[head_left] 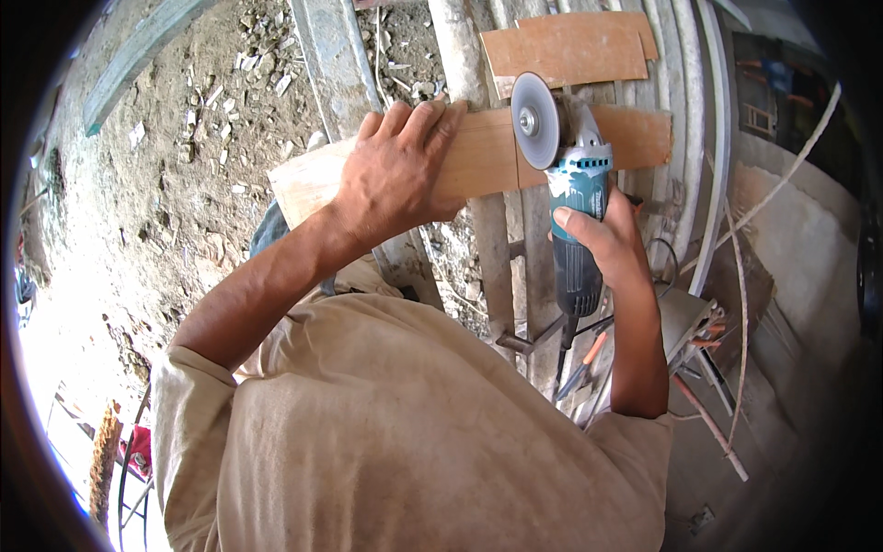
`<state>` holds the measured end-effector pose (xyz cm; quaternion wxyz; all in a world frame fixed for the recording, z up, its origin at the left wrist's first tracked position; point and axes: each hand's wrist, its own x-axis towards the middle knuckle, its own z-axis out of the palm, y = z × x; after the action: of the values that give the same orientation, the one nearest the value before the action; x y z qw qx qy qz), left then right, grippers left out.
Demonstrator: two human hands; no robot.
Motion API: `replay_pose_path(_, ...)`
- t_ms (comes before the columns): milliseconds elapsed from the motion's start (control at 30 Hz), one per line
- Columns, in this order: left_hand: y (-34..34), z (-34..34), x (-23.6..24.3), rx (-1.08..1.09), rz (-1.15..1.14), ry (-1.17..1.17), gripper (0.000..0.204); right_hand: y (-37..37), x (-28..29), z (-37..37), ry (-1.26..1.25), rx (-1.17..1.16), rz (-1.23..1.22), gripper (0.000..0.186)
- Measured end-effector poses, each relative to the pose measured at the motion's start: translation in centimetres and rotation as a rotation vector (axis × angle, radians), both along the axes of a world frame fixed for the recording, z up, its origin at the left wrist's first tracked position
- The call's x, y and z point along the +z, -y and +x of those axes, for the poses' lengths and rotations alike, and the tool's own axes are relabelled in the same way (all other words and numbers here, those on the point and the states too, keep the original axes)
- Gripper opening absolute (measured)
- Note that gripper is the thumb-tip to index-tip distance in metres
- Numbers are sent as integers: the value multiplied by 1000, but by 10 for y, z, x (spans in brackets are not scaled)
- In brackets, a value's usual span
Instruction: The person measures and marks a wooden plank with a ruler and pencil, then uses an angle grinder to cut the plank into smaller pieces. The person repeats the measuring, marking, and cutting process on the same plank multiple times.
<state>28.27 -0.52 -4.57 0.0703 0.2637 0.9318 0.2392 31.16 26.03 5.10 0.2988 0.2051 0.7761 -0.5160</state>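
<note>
My left hand (394, 175) grips a long, flat, wood-grained board (487, 155), its fingers over the far edge and its thumb at the near edge. Wrapped round the teal and black body of an angle grinder (578, 207), my right hand (609, 237) holds the tool upright, thumb across the front. The grinder's grey disc (536, 120) stands in front of the board. A thin straight line crosses the board beside the disc, and the right part of the board (644, 138) shows beyond the grinder's head. Whether the disc touches the board, I cannot tell.
Two overlapping brown boards (570, 51) lie farther off on parallel bars (676, 83). A metal beam (340, 64) runs past the board's left part. Stony ground (221, 101) spreads at the left. An orange-and-blue-handled tool (581, 366) and sticks (713, 428) are at the lower right.
</note>
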Motion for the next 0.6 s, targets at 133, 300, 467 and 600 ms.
replay_pose_path(133, -1, 0, -1, -1, 1, 11, 107, -5, 3, 14, 33, -19, 18, 55)
replay_pose_path(300, -2, 1, -4, 3, -18, -14, 107, -14, 5, 40, 81, -53, -24, 56)
replay_pose_path(467, -1, 0, -4, -11, -11, -19, 109, -16, 11, 57, 91, -88, -35, 59)
replay_pose_path(600, -1, 1, -5, -14, -26, -21, 110, -15, 15, 62, 128, -114, -45, 59)
